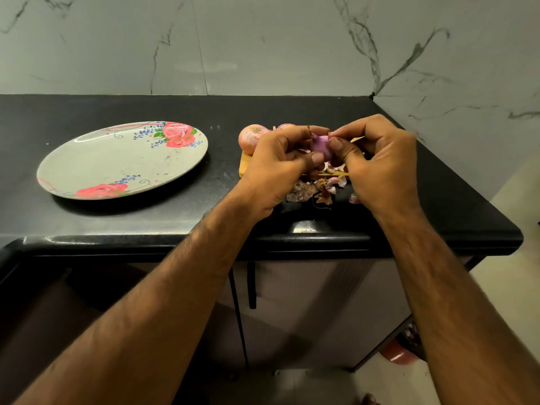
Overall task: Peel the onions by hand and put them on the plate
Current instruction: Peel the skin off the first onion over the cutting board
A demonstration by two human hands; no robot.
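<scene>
My left hand (277, 168) and my right hand (380, 165) meet over the right part of the black counter (146, 217), both curled round one small purple onion (320, 144) that I hold up between them. My left thumb lies across its near lower side while the left fingers wrap round behind it. My right thumb presses on its right side, and the right fingertips pinch at its top, where a thin brown wisp of skin stands up. The face of the onion that I can see is smooth and glossy purple. Under my hands lies a small wooden board (245, 166), of which only the left end and a thin strip between my hands show. Just near of the board, a heap of dry peels (315, 190), brown and pale pink, lies scattered on the counter between my wrists. Beyond my left hand, at the far left corner of the board, sits an unpeeled onion (251, 137) in pinkish-orange skin. Just to its right the top of a second onion (285, 127) peeps over my knuckles; how it rests I cannot tell. Well apart to the left lies the plate (117, 162), oval and pale, with red roses and blue sprigs at its far and near rims. Behind the counter rises a grey marbled wall (263, 54), and below its near edge hangs a cabinet door with a black handle (252, 287).
</scene>
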